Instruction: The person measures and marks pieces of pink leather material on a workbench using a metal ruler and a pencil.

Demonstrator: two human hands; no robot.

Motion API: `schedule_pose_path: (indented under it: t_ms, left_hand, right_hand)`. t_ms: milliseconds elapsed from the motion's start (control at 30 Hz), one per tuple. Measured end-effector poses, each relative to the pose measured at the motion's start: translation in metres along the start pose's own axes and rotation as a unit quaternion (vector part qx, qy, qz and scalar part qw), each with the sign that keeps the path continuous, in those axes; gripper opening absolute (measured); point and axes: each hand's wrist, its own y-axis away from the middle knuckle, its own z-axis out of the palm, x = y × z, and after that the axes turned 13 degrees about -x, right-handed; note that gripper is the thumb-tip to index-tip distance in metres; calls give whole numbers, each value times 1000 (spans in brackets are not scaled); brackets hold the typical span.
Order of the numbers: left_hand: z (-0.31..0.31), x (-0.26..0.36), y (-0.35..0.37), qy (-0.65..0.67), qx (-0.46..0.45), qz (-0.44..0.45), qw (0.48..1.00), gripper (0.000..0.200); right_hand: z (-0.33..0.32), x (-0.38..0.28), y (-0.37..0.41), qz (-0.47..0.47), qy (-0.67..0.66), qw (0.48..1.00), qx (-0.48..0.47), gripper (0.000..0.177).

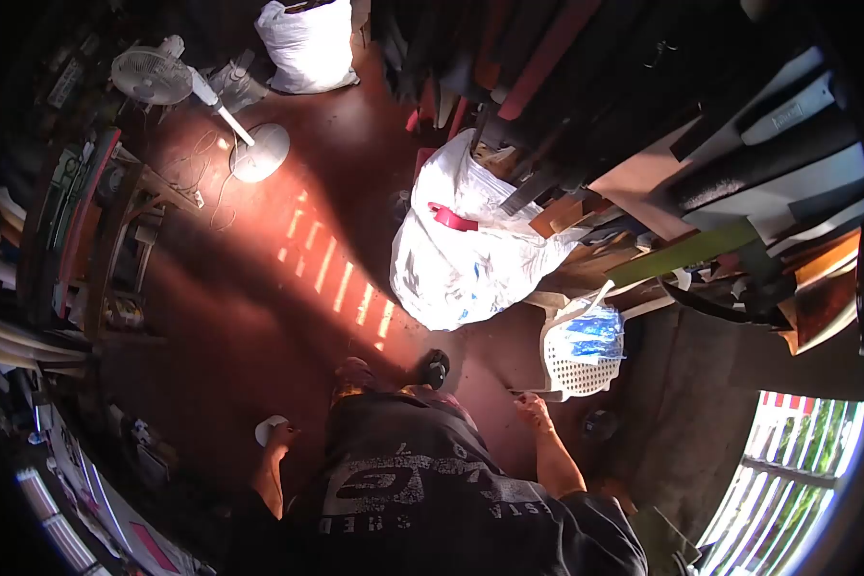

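Observation:
My left hand [282,437] hangs at the left side of my body, closed round the edge of a small white round object [268,431]. On the other side, my right hand [533,413] is closed on a thin dark stick-like object [516,391], just beside the front edge of a white plastic chair [581,376]. On that chair lies a blue and white bundle [593,334]. A large white sack [451,264] with a red piece [451,218] on it stands ahead of me, beyond the chair.
A white standing fan [261,154] and its loose cable are at the upper left. Another white sack [309,48] stands at the back. Hanging strips and sheets [686,252] fill the upper right. A wooden frame [125,230] stands left; a barred window [787,480] is lower right.

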Motion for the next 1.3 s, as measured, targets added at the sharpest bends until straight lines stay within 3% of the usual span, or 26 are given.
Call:
schedule_pose_path:
  t_ms: [33,67,100,133,267,300,333,433,467,500,533,633,667,700,733,767,800,833,867,900,1033,1067,1100,1133,1233,1300]
  left_hand:
    - [12,-5,-5,-67,20,66,995,42]
    - [24,4,-2,-77,27,86,993,42]
    - [28,21,11,-91,34,106,990,42]
    - [32,34,25,-74,35,111,991,42]
    - [31,33,28,-62,71,75,993,45]
    - [24,16,25,-75,88,48,992,46]
    - [26,-20,12,-84,140,96,982,45]
    - [20,-132,-43,138,-5,28,990,44]
    - [-2,-104,-8,-12,95,46,994,42]
    - [-11,-114,-4,15,153,63,986,39]
    - [-27,-113,-2,80,170,20,982,38]
    - [-49,-127,-8,204,220,-49,953,35]
    - [-56,-123,-12,147,226,-37,962,32]
    - [-64,-115,-17,90,234,-26,968,29]
    - [-82,-91,-20,101,217,-12,971,25]
    - [-98,-71,-21,113,201,1,973,22]
    - [-104,-68,-37,10,240,63,969,20]
    - [-106,-69,-57,-98,274,120,949,20]
    - [-127,-42,-54,-44,237,98,965,19]
    - [-155,-7,-53,8,200,80,976,17]
    - [-206,40,-96,186,208,124,952,13]
    - [-217,52,-98,178,253,121,943,20]
    - [-232,54,-106,161,218,94,958,39]
    - [-241,55,-113,225,227,120,940,38]
    - [-270,54,-134,201,248,72,945,35]
    - [-293,51,-147,131,198,-34,971,35]
  right_hand:
    - [-36,-49,-38,8,-101,989,-112,31]
    - [-36,-67,-100,-70,82,981,-164,33]
    - [-35,-84,-161,-162,251,938,-178,34]
    - [-60,-159,-170,-75,133,982,-115,36]
    - [-86,-293,-283,-124,272,949,-98,49]
    - [-80,-303,-322,-110,286,947,-95,50]
    - [-78,-317,-353,-96,273,952,-97,51]
    - [-75,-358,-417,32,318,936,-145,65]
    - [-68,-347,-446,45,369,911,-182,65]
    - [-66,-358,-450,89,368,899,-221,73]
    - [-49,-282,-499,4,359,904,-233,54]
    - [-48,-271,-454,56,20,936,-348,26]
    - [-56,-308,-409,37,180,934,-306,20]
    - [-62,-342,-357,-97,284,938,-174,24]
    - [-72,-320,-355,-195,381,876,-222,31]
    - [-84,-382,-308,0,347,913,-216,31]
    - [-87,-321,-326,-29,384,900,-205,29]
    - [-91,-343,-325,8,342,913,-221,28]
    - [-86,-386,-326,22,300,924,-238,27]
    - [-77,-425,-332,23,266,931,-248,26]
    - [-38,-575,-375,-15,184,939,-289,24]
    - [-28,-608,-389,-30,177,937,-299,23]
    - [-18,-642,-396,-39,170,935,-308,22]
    - [-9,-675,-407,-52,167,932,-319,22]
    - [15,-751,-445,-88,173,918,-347,19]
    - [26,-801,-474,-114,189,904,-365,18]
